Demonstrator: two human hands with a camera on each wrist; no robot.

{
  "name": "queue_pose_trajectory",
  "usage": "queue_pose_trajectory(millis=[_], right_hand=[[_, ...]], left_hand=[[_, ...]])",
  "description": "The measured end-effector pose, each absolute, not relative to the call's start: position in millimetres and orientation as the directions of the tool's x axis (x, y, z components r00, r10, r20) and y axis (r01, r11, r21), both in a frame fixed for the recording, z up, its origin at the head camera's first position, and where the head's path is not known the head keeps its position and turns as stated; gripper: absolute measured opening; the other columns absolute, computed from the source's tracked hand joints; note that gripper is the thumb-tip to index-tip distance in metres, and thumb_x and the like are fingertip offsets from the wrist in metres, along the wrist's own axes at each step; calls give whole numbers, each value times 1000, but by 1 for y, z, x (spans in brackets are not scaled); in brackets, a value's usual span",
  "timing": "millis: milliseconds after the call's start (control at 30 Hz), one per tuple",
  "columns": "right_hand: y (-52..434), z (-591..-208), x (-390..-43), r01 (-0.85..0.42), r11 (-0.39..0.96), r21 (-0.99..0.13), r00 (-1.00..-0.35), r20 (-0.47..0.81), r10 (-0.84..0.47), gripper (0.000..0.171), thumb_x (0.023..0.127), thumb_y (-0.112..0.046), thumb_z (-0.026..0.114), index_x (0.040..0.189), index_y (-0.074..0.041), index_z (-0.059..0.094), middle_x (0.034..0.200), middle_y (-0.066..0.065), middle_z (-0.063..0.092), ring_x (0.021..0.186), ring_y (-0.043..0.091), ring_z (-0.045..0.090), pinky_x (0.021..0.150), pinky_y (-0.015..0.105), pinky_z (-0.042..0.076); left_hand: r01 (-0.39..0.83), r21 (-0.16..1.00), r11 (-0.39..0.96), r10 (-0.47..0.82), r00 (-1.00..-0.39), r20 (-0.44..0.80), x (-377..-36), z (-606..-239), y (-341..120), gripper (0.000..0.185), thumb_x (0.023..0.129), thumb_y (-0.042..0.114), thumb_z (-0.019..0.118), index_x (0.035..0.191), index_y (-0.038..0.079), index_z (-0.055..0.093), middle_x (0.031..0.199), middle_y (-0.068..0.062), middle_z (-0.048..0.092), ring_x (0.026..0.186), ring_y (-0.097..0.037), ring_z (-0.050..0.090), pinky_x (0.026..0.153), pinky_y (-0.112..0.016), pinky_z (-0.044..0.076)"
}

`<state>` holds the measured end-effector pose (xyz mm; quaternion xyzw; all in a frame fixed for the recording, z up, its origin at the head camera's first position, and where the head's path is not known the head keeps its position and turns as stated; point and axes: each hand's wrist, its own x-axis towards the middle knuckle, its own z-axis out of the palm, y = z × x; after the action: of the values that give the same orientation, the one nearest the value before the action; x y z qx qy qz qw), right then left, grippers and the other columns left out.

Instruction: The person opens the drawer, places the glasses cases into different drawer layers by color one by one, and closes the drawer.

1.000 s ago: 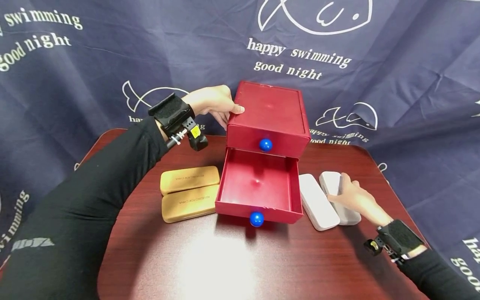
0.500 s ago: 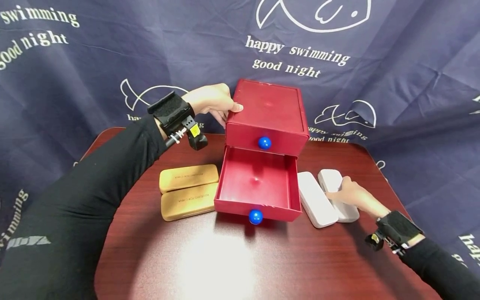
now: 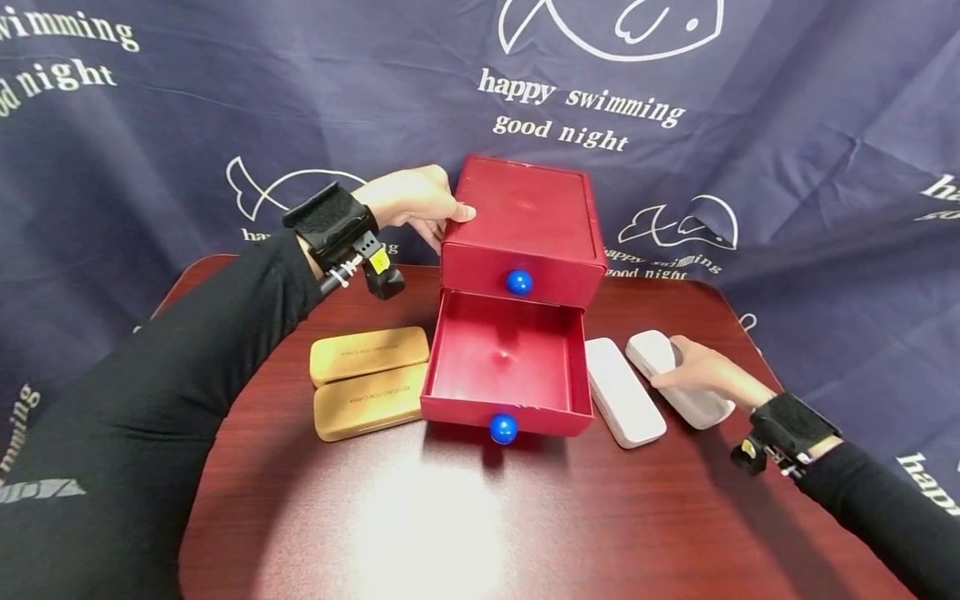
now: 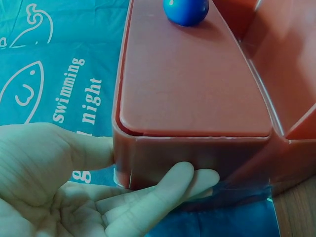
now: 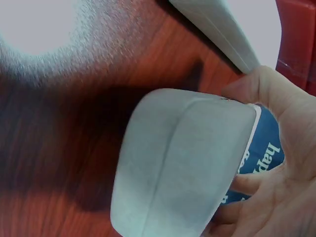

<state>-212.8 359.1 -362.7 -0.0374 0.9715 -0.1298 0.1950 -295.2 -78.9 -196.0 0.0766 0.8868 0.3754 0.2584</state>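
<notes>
A red two-drawer box (image 3: 525,200) stands at the back middle of the table, its lower drawer (image 3: 506,408) pulled out and bare inside. My left hand (image 3: 420,200) rests on its upper left edge, thumb on top; in the left wrist view its fairly straight fingers (image 4: 163,197) lie along the side wall. My right hand (image 3: 701,371) grips a white glasses case (image 3: 686,400) between thumb and fingers. That case (image 5: 182,158) is tilted, with a dark shadow on the wood beside it. A second white glasses case (image 3: 626,396) lies flat next to the drawer.
Two yellow oblong cases (image 3: 371,400) with small print lie side by side left of the drawer. Blue knobs (image 3: 504,429) stick out from both drawer fronts. Behind the wooden table (image 3: 300,500) hangs a dark blue cloth (image 3: 420,75).
My right hand has raised the outer white glasses case and tilted it, opening a gap from the other one. The left hand keeps its place on the box. The head view has shifted slightly.
</notes>
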Motion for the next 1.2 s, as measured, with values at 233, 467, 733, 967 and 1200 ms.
queue_pose_trajectory(millis=[233,467,733,967,1200], right_hand=[[359,-352,-217,-40,962,-271,-911,-386,-147,102,85,-43,75,150,18,25,144,43,42,124,48,50,105,62,42],[360,-343,-222,-67,958,-281,-882,-432,-188,100,86,-40,73,152,16,24,144,42,43,122,45,50,101,57,43],[355,-336,-226,-119,956,-267,-864,-447,-232,105,78,-34,80,150,18,24,144,42,43,128,47,48,108,60,40],[353,-333,-226,-105,958,-265,-849,-478,-225,107,75,-32,82,150,18,24,146,41,41,128,45,47,109,58,39],[355,-328,-232,-109,971,-214,-851,-485,-202,80,73,-36,81,125,15,48,109,23,58,98,31,56,83,35,46]], left_hand=[[-80,702,708,316,-853,-416,-296,-196,-79,25,104,21,56,110,-3,54,88,-9,70,82,-17,72,92,-37,59],[-88,702,707,313,-851,-422,-296,-196,-80,28,104,20,56,115,-6,53,91,-11,70,83,-18,72,90,-37,59],[-68,692,719,315,-856,-411,-295,-194,-80,29,104,21,56,114,-5,54,87,-8,70,82,-18,72,92,-37,59],[-79,697,713,314,-853,-417,-296,-196,-79,29,104,22,56,114,-5,55,86,-8,70,82,-18,72,93,-39,58],[-64,698,713,324,-853,-409,-296,-196,-78,32,103,21,56,118,-7,54,85,-8,70,80,-17,72,94,-40,58]])
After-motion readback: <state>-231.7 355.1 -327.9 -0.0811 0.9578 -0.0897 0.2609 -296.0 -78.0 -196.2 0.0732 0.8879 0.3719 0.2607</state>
